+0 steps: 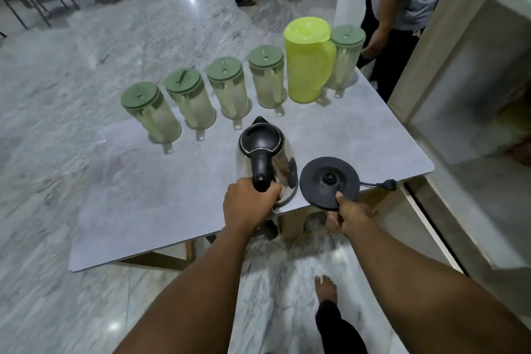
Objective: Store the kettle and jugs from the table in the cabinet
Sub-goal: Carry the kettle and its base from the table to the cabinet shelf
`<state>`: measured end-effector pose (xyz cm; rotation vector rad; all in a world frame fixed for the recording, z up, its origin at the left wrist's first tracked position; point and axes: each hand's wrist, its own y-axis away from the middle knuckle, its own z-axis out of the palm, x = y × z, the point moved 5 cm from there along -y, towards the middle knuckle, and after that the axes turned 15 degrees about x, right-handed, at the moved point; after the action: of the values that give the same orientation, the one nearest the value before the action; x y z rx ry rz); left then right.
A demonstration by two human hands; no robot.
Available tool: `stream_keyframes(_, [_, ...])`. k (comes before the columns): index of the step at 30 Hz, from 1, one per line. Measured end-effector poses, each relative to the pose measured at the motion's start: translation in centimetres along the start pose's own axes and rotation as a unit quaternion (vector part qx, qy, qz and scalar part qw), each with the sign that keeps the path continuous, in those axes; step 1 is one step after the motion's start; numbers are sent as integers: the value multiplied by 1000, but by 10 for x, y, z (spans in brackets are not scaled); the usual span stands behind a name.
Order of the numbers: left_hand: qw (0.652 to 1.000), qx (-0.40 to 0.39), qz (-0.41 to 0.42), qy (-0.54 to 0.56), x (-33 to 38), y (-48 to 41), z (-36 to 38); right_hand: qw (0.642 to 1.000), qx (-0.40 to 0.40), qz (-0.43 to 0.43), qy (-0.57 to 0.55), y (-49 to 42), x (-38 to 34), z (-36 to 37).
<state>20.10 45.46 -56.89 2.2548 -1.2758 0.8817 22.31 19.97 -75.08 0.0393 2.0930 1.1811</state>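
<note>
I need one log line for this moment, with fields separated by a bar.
left hand grips steel kettle with black handle | right hand pinches round black kettle base | yellow-green plastic jug on grey table

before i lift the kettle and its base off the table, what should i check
1. Left hand wrapped round the kettle handle: ok.
2. Right hand pinching the base at its near edge: ok.
3. Kettle lid closed: ok.
4. Plug loose at the table edge, not in a socket: ok.
5. Jugs standing apart behind the kettle: ok.
6. Kettle emptied: cannot tell.
</note>
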Motion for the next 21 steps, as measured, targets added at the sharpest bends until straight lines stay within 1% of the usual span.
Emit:
stream_keyframes(2, [1000,6,21,21,-2,8,-10,1000,-2,-16,-13,17,5,-14])
stream_keyframes(5, [997,-1,57,60,4,23,-29,996,4,-48,-76,50,3,-48])
stream_keyframes(8, [992,-24,88,90,14,45,-51,990,25,-73,-117,85,2,-99])
stream_keyframes(11, [981,-59,147,109,39,70,-61,980,50,-97,-167,115,1,-169])
stream_keyframes(15, [954,-116,249,123,103,121,-63,954,134,-141,-227,152,10,-294])
stream_keyframes(19, [916,-193,311,163,167,194,-54,918,245,-172,-259,186,42,-426])
stream_keyframes(21, [888,-243,337,194,196,240,-50,895,290,-186,-284,205,59,-485])
